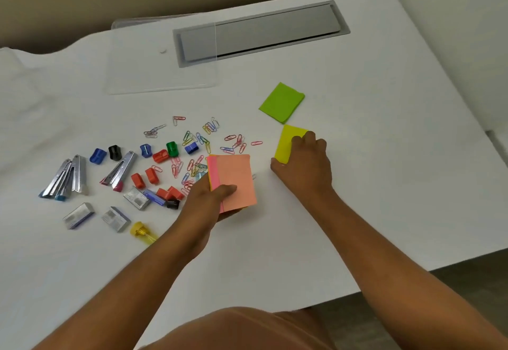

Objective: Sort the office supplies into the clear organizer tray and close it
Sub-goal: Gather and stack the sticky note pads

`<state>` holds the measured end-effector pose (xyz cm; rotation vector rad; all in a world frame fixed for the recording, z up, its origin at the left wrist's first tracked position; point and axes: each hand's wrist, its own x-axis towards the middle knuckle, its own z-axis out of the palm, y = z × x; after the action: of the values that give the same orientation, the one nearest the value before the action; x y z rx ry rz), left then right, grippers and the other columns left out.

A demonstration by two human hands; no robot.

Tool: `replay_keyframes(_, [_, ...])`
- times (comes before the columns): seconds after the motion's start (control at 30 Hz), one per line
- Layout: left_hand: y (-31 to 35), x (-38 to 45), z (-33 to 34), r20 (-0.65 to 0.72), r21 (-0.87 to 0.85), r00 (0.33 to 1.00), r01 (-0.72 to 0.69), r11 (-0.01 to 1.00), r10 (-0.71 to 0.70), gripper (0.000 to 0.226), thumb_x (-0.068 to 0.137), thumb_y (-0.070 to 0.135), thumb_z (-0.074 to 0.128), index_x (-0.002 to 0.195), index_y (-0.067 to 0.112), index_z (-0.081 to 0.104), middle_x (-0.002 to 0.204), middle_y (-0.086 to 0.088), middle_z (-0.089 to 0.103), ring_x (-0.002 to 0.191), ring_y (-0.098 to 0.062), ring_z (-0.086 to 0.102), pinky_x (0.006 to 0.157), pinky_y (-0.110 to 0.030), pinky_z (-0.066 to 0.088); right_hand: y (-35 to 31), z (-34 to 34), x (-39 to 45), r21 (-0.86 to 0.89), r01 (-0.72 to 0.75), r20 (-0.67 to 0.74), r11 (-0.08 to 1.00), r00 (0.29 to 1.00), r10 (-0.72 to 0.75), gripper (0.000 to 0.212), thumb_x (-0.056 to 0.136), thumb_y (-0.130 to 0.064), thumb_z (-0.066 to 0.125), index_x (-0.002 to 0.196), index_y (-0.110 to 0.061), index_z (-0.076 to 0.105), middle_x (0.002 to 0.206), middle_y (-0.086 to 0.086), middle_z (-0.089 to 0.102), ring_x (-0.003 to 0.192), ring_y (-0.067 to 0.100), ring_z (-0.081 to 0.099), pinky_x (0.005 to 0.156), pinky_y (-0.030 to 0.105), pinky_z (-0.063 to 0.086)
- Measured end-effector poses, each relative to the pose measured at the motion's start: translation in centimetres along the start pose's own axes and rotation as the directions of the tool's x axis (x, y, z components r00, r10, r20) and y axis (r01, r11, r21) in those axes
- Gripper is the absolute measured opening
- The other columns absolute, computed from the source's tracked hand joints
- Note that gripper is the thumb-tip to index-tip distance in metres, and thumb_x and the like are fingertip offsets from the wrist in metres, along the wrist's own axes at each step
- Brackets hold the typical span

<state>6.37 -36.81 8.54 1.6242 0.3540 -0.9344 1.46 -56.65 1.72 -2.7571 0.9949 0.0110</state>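
Note:
My left hand [209, 198] holds a stack of orange and pink sticky notes [233, 179] just above the table. My right hand [305, 162] grips a yellow sticky-note pad [287, 140] lying on the table to the right. A green sticky-note pad [281, 102] lies flat beyond it. Coloured paper clips [203, 140] are scattered in the middle. Pencil sharpeners [159, 155] in red, blue, green and black, staple removers [68, 176] and staple boxes [115, 219] lie at the left. A clear flat lid or tray [165, 74] rests further back.
The white table [384, 184] has a grey cable hatch [261, 33] at the back. Its right edge and near edge drop off to the floor. A yellow sharpener [141, 231] lies near the left forearm.

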Motion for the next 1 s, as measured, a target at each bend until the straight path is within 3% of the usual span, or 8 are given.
replay_keyframes(0.1, [0.3, 0.4, 0.9, 0.009, 0.006, 1.000, 0.009, 1.000, -0.009, 0.056, 0.101, 0.007, 0.062, 0.152, 0.023, 0.044, 0.116, 0.006, 0.064, 0.105, -0.023, 0.069, 0.082, -0.037, 0.064, 1.2, -0.4, -0.4, 0.126, 0.089, -0.127, 0.988, 0.989, -0.073, 0.036, 0.085, -0.043, 0.059, 0.085, -0.008, 0.065, 0.091, 0.012, 0.064, 0.082, 0.037, 0.062, 0.062, 0.036, 0.047])
replay_keyframes(0.2, [0.3, 1.2, 2.1, 0.031, 0.012, 0.999, 0.036, 0.999, -0.037, 0.051, 0.101, 0.008, 0.062, 0.148, 0.022, 0.047, 0.122, 0.002, 0.067, 0.110, -0.025, 0.070, 0.087, -0.039, 0.063, 4.1, -1.0, -0.1, 0.249, 0.132, -0.263, 0.959, 0.963, -0.064, 0.030, 0.090, -0.031, 0.056, 0.069, -0.010, 0.059, 0.069, 0.009, 0.060, 0.059, 0.036, 0.057, 0.054, 0.032, 0.036])
replay_keyframes(0.47, [1.6, 2.9, 7.5, 0.149, -0.133, 0.986, 0.096, 0.987, -0.076, 0.029, 0.106, 0.028, 0.055, 0.134, 0.020, 0.059, 0.122, -0.009, 0.074, 0.110, -0.027, 0.073, 0.086, -0.045, 0.064, 4.3, -2.2, -3.1, 0.282, 0.395, -0.449, 0.874, 0.860, -0.243, 0.017, 0.091, -0.017, 0.060, 0.081, -0.009, 0.072, 0.083, 0.004, 0.072, 0.071, 0.025, 0.067, 0.056, 0.036, 0.053])
replay_keyframes(0.57, [2.2, 3.7, 8.1, 0.177, -0.095, 0.983, 0.067, 0.993, -0.049, 0.032, 0.103, 0.040, 0.057, 0.129, 0.022, 0.065, 0.113, -0.004, 0.078, 0.099, -0.021, 0.074, 0.081, -0.042, 0.063, 2.4, -1.6, -4.1, 0.275, 0.519, -0.407, 0.809, 0.825, -0.391, 0.020, 0.090, -0.017, 0.062, 0.072, -0.009, 0.068, 0.087, 0.007, 0.070, 0.085, 0.026, 0.069, 0.063, 0.038, 0.054])
replay_keyframes(0.7, [2.1, 4.6, 7.1, 0.176, 0.044, 0.984, -0.019, 0.999, 0.011, 0.024, 0.103, 0.020, 0.061, 0.126, 0.024, 0.067, 0.112, -0.004, 0.079, 0.089, -0.017, 0.076, 0.078, -0.040, 0.065, 1.8, -1.4, -3.5, 0.406, 0.560, -0.258, 0.723, 0.829, -0.497, 0.023, 0.090, -0.023, 0.064, 0.073, -0.009, 0.070, 0.097, 0.009, 0.070, 0.102, 0.027, 0.068, 0.077, 0.035, 0.055])
replay_keyframes(0.83, [2.4, 5.1, 5.3, 0.116, -0.089, 0.993, 0.035, 0.995, -0.025, 0.033, 0.102, 0.013, 0.062, 0.134, 0.021, 0.059, 0.122, -0.007, 0.076, 0.099, -0.030, 0.078, 0.072, -0.047, 0.066, 1.9, -2.5, 2.2, 0.546, 0.445, -0.312, 0.710, 0.894, -0.320, 0.027, 0.097, -0.023, 0.059, 0.077, -0.008, 0.068, 0.079, 0.007, 0.068, 0.075, 0.028, 0.065, 0.066, 0.043, 0.053])
replay_keyframes(0.9, [2.3, 5.2, 4.6, 0.106, -0.134, 0.994, 0.047, 0.990, -0.033, 0.037, 0.101, 0.014, 0.063, 0.136, 0.023, 0.056, 0.125, -0.007, 0.074, 0.102, -0.034, 0.077, 0.072, -0.048, 0.066, 1.6, -1.8, 6.7, 0.442, 0.389, -0.304, 0.808, 0.913, -0.274, 0.023, 0.096, -0.031, 0.064, 0.097, -0.008, 0.071, 0.102, 0.008, 0.071, 0.096, 0.028, 0.066, 0.083, 0.044, 0.055])
replay_keyframes(1.0, [2.3, 5.0, 4.0, 0.095, -0.165, 0.995, 0.042, 0.985, -0.027, 0.040, 0.100, 0.013, 0.064, 0.138, 0.024, 0.055, 0.129, -0.006, 0.072, 0.104, -0.034, 0.076, 0.074, -0.047, 0.066, 1.0, -0.2, 11.8, 0.215, 0.315, -0.015, 0.924, 0.948, -0.319, 0.067, 0.088, -0.053, 0.070, 0.135, -0.006, 0.059, 0.147, 0.015, 0.052, 0.139, 0.033, 0.044, 0.115, 0.043, 0.038])
